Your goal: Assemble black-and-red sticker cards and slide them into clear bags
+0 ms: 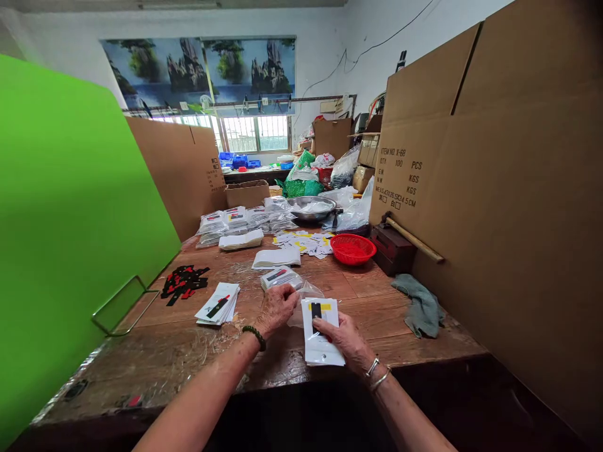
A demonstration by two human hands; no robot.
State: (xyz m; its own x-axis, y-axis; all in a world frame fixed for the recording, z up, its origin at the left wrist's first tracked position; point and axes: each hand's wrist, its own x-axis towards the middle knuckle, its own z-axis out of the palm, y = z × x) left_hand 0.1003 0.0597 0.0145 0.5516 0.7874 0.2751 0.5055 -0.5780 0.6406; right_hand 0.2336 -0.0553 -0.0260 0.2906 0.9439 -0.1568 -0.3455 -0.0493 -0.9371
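Note:
In my right hand (351, 342) is a small stack of white printed cards (315, 355), held upright with the thumb across a black item on the front card. My left hand (277, 309) is closed at the edge of a clear plastic bag (309, 289), just left of those cards; its fingertips are partly hidden. Behind that hand lies a bundle of cards (273, 277) with a black-and-red piece on top. Further left is a fanned stack of similar cards (211, 312). A pile of black and red pieces (184, 282) rests beyond it.
Blank white card stacks (276, 258), loose yellow-and-white slips (304, 243) and bagged bundles (211, 225) cover the far table. A red basket (353, 250), metal bowl (313, 216), dark box (392, 251) and grey cloth (419, 306) stand right. Large cartons (509, 188) and a green panel (70, 188) flank the table.

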